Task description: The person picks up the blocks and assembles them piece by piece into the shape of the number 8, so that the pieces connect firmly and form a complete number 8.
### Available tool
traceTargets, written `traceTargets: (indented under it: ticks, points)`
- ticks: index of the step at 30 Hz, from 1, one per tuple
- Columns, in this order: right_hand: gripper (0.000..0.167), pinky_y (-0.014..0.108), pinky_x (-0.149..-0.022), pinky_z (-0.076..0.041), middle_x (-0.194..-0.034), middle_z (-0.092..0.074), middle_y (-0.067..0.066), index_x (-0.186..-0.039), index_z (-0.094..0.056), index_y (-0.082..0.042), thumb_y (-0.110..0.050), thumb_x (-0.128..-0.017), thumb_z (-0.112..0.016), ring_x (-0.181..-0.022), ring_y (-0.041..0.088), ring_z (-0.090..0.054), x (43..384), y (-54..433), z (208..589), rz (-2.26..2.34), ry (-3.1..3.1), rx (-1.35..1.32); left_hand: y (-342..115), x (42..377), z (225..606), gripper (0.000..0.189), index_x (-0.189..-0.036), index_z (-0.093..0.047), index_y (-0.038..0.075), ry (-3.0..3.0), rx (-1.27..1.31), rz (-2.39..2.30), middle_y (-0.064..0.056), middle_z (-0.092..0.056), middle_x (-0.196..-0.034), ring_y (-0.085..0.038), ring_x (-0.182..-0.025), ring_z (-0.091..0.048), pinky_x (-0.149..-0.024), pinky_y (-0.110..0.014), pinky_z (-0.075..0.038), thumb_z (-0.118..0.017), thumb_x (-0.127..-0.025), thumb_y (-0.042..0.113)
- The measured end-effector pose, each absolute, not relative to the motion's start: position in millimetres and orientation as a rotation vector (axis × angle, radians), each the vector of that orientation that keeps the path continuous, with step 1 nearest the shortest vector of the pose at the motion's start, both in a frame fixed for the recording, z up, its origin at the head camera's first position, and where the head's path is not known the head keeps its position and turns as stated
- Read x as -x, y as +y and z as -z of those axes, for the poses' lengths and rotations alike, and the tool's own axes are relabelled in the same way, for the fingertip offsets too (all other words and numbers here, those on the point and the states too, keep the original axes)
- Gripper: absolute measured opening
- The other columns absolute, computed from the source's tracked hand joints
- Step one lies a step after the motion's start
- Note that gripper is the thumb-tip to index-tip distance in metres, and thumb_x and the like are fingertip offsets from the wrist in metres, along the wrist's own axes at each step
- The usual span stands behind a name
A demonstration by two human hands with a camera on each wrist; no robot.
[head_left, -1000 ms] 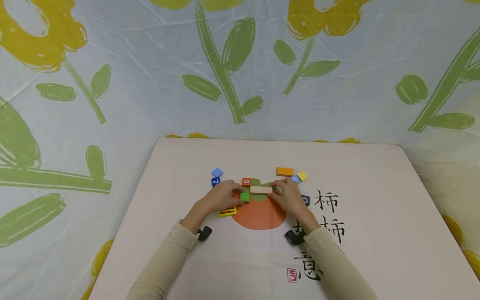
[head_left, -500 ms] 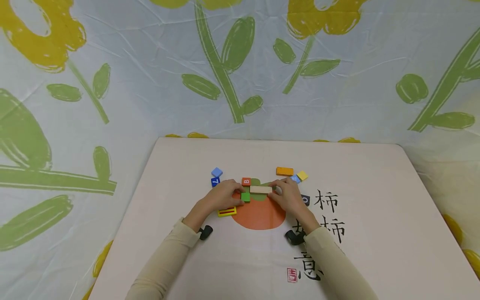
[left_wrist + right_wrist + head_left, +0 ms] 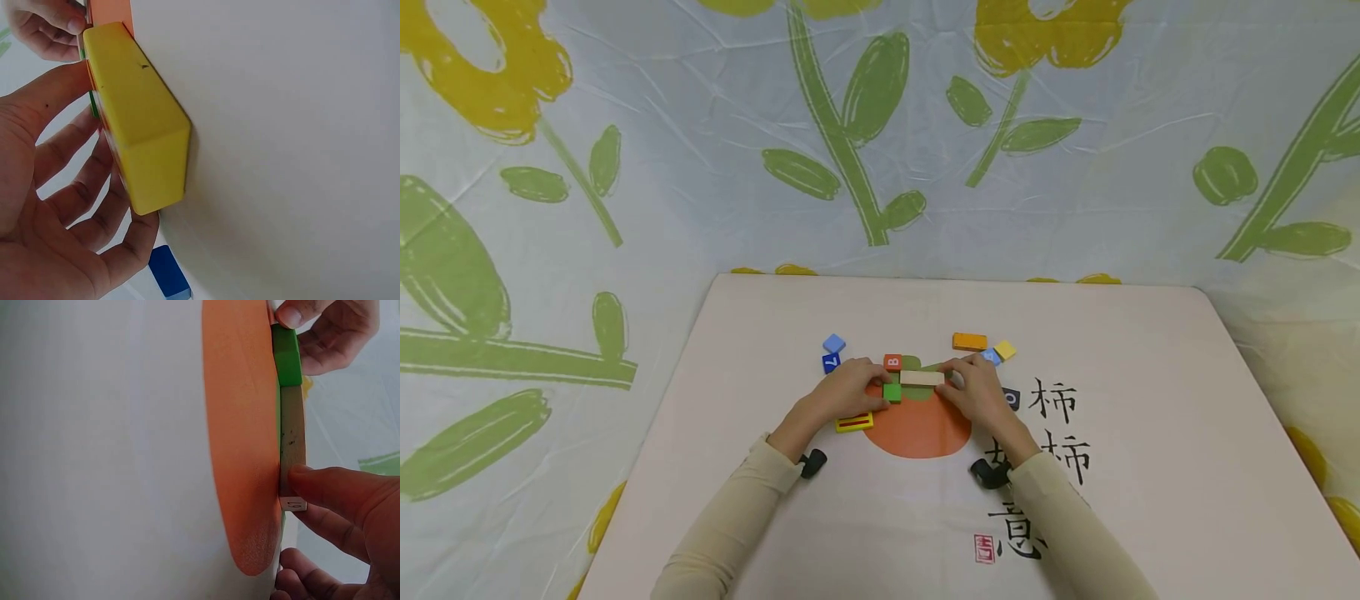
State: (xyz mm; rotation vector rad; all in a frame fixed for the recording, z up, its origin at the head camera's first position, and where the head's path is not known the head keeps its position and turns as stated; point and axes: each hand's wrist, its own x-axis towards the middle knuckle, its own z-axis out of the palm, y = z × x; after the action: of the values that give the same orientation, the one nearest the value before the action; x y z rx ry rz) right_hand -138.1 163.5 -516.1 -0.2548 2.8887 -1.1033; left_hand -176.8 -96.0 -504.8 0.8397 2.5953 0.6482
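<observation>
My left hand (image 3: 848, 390) pinches a small green block (image 3: 892, 393) between thumb and fingers. Beside it lies a long plain wooden block (image 3: 922, 379), whose right end my right hand (image 3: 979, 395) grips. In the right wrist view the green block (image 3: 287, 356) stands at the far end of the wooden block (image 3: 292, 434), and a "67" shows on the near end face. A red block (image 3: 892, 362) marked with a B sits just behind the pair. Below my left palm is a yellow block (image 3: 854, 423) with red stripes; it looms large in the left wrist view.
A light blue block (image 3: 833, 343) and a dark blue "7" block (image 3: 831, 362) lie at the left. Toward the right are an orange block (image 3: 970, 342), a yellow block (image 3: 1005, 350), a blue one (image 3: 992, 357) and a black one (image 3: 1011, 399). The tabletop (image 3: 880, 525) carries a printed persimmon.
My left hand has shifted slightly right and back, bringing the green block closer in toward the wooden block's left end. The right hand and wooden block have stayed in place.
</observation>
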Motion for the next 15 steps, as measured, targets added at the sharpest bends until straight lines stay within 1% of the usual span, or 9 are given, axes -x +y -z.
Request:
traceTargets:
  ticks: [8, 15]
  points:
    - [0.029, 0.047, -0.085, -0.041, -0.109, -0.055, 0.016, -0.115, -0.072, -0.008, -0.017, -0.088, -0.079, -0.104, 0.034, -0.048, 138.6, 163.1, 515.9, 1.105, 2.893, 0.251, -95.8, 177.7, 505.5, 0.037, -0.119, -0.070, 0.013, 2.586, -0.843, -0.667, 0.000, -0.061, -0.106, -0.016, -0.094, -0.053, -0.083, -0.032, -0.046, -0.078, -0.088, 0.032]
    - [0.031, 0.048, -0.087, -0.041, -0.111, -0.055, 0.016, -0.117, -0.071, -0.008, -0.018, -0.088, -0.078, -0.106, 0.034, -0.048, 138.8, 163.8, 517.6, 1.095, 2.888, 0.255, -95.0, 176.5, 504.6, 0.037, -0.120, -0.070, 0.013, 2.579, -0.821, -0.663, 0.000, -0.061, -0.106, -0.016, -0.094, -0.052, -0.083, -0.032, -0.046, -0.079, -0.088, 0.031]
